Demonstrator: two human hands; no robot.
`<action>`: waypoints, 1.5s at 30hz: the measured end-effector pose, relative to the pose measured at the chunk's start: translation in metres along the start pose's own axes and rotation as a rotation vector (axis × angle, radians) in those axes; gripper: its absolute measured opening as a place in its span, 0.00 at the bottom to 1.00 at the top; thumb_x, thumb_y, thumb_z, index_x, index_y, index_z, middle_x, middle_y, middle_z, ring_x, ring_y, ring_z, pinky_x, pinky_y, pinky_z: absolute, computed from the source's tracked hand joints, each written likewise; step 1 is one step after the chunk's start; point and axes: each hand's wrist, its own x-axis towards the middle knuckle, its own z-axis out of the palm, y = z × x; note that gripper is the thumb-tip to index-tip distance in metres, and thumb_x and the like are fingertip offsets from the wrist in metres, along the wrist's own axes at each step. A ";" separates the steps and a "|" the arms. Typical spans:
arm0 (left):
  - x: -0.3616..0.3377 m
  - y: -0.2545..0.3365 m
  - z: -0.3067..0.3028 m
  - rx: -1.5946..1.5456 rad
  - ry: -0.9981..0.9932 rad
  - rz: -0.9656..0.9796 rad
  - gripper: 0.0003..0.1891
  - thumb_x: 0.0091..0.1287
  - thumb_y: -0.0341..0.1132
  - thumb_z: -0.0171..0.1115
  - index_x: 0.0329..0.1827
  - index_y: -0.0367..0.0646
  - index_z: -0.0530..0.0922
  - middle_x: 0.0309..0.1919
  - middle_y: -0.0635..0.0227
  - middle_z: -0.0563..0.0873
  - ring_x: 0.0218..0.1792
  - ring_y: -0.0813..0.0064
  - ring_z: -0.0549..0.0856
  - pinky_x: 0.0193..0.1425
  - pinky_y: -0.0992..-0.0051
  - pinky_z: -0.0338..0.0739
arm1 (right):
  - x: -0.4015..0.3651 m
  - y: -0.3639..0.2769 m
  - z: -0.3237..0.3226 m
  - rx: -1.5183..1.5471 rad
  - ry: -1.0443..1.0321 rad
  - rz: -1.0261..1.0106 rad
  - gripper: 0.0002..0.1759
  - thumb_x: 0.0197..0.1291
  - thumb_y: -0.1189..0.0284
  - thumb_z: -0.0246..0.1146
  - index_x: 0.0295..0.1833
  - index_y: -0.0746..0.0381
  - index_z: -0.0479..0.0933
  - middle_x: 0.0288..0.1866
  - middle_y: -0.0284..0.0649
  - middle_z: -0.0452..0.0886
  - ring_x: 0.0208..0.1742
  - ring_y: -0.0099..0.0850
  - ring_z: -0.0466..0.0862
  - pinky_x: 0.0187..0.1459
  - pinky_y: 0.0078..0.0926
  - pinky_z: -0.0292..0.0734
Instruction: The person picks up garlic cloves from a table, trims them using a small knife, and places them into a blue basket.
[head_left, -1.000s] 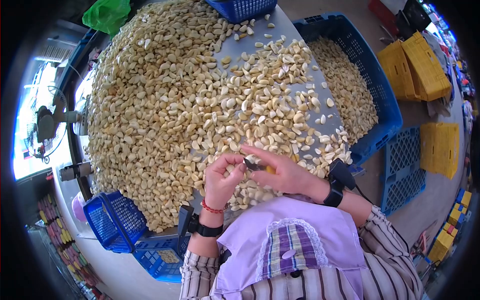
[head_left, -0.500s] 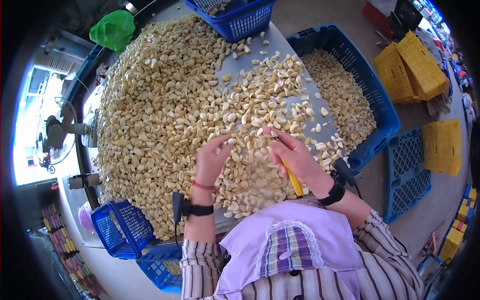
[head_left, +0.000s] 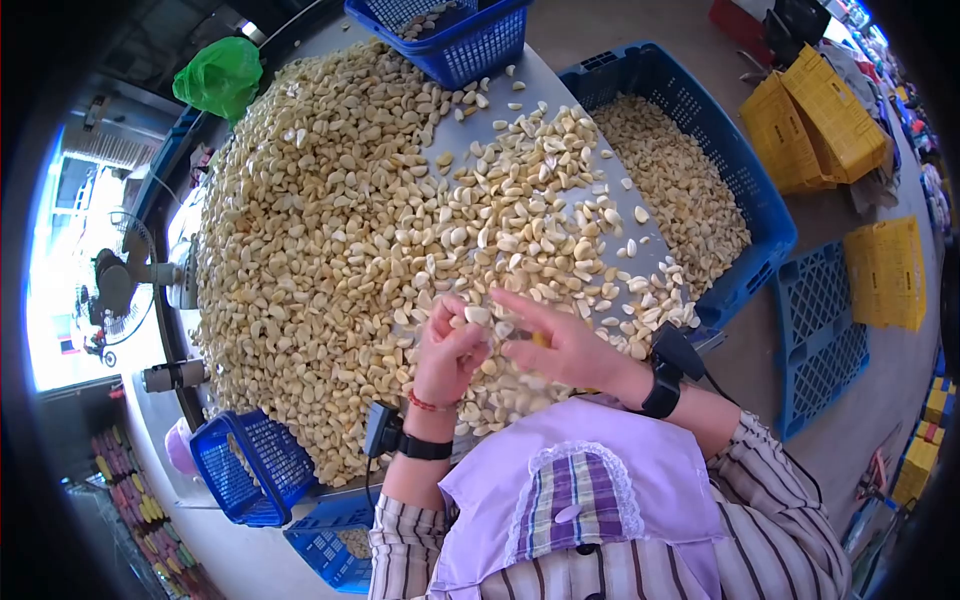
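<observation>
My left hand [head_left: 447, 358] pinches a pale cashew nut [head_left: 477, 316] between thumb and fingertips, just above the heap. Close beside it, my right hand [head_left: 565, 345] has its index finger stretched out toward the left. A bit of the yellow handle of a small knife [head_left: 541, 340] shows between its thumb and fingers; the blade is blurred and hard to make out. Under and beyond both hands spreads a big heap of cream-coloured cashew nuts [head_left: 320, 220] on a metal table [head_left: 545, 85]. Looser nuts lie to the right of the heap.
A large blue crate [head_left: 775, 215] of nuts stands right of the table. Blue baskets sit at the far edge [head_left: 480, 50] and left front corner [head_left: 225, 480]. A green bag [head_left: 218, 78], a fan [head_left: 120, 280], yellow crates [head_left: 830, 110] and a blue pallet [head_left: 820, 340] surround it.
My left hand has come right and nearer to me, and now has a nut at its fingertips. My right hand has turned leftward, its index finger extending; the knife handle is mostly hidden now.
</observation>
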 end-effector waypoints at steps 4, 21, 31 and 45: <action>-0.013 -0.006 0.023 -0.010 -0.037 0.084 0.12 0.60 0.30 0.64 0.38 0.46 0.68 0.25 0.74 0.75 0.19 0.87 0.68 0.21 0.87 0.61 | 0.004 0.004 0.006 0.027 -0.023 -0.117 0.31 0.67 0.62 0.60 0.72 0.58 0.62 0.43 0.34 0.81 0.33 0.16 0.75 0.36 0.17 0.72; -0.026 -0.014 0.012 -0.158 0.047 0.001 0.08 0.65 0.31 0.62 0.41 0.49 0.70 0.36 0.70 0.82 0.27 0.88 0.79 0.16 0.92 0.63 | 0.006 0.006 0.007 -0.140 -0.113 -0.123 0.40 0.63 0.57 0.62 0.76 0.58 0.54 0.50 0.45 0.82 0.34 0.24 0.79 0.39 0.22 0.74; -0.037 -0.008 0.001 -0.499 -0.239 0.191 0.09 0.63 0.36 0.57 0.38 0.45 0.66 0.26 0.68 0.73 0.20 0.79 0.71 0.20 0.84 0.67 | 0.005 -0.004 -0.004 0.291 -0.057 0.185 0.25 0.70 0.64 0.55 0.70 0.56 0.67 0.31 0.27 0.77 0.24 0.10 0.69 0.27 0.10 0.68; 0.031 0.018 -0.074 1.732 0.579 0.131 0.10 0.61 0.37 0.66 0.37 0.38 0.82 0.26 0.73 0.85 0.24 0.80 0.80 0.28 0.79 0.74 | 0.015 0.007 -0.007 0.344 0.081 0.170 0.27 0.69 0.65 0.56 0.71 0.56 0.64 0.29 0.29 0.73 0.24 0.13 0.70 0.22 0.11 0.67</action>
